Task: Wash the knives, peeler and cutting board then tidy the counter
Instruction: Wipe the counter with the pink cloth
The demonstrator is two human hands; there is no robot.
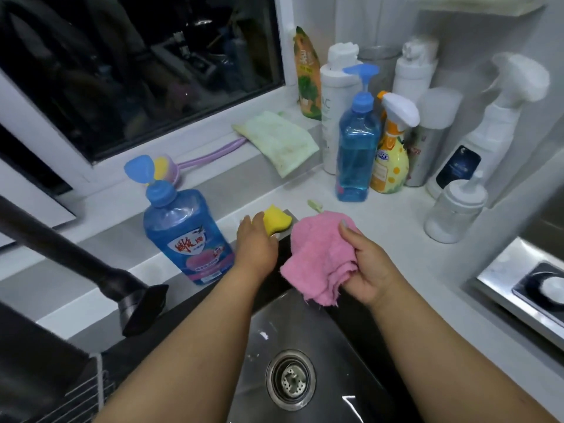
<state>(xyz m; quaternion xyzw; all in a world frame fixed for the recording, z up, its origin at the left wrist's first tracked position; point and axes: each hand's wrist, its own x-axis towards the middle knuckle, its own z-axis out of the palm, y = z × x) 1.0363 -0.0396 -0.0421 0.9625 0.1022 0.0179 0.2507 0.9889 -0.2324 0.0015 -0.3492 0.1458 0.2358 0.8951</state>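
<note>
My right hand [364, 264] grips a crumpled pink cloth [317, 257] above the far right corner of the dark steel sink [308, 340]. My left hand [254, 245] reaches to the back rim of the sink, and its fingers hold a yellow sponge [277, 221] that sits on a small grey holder there. No knife, peeler or cutting board is in view. The sink basin looks wet, with a round drain strainer [291, 379] in the middle.
A blue dish-soap bottle [186, 236] stands left of my left hand. A black faucet [91, 270] juts in from the left. Several spray and pump bottles [393, 141] crowd the back right counter. A pale green cloth [279, 141] lies on the sill. A stove edge [525, 288] sits right.
</note>
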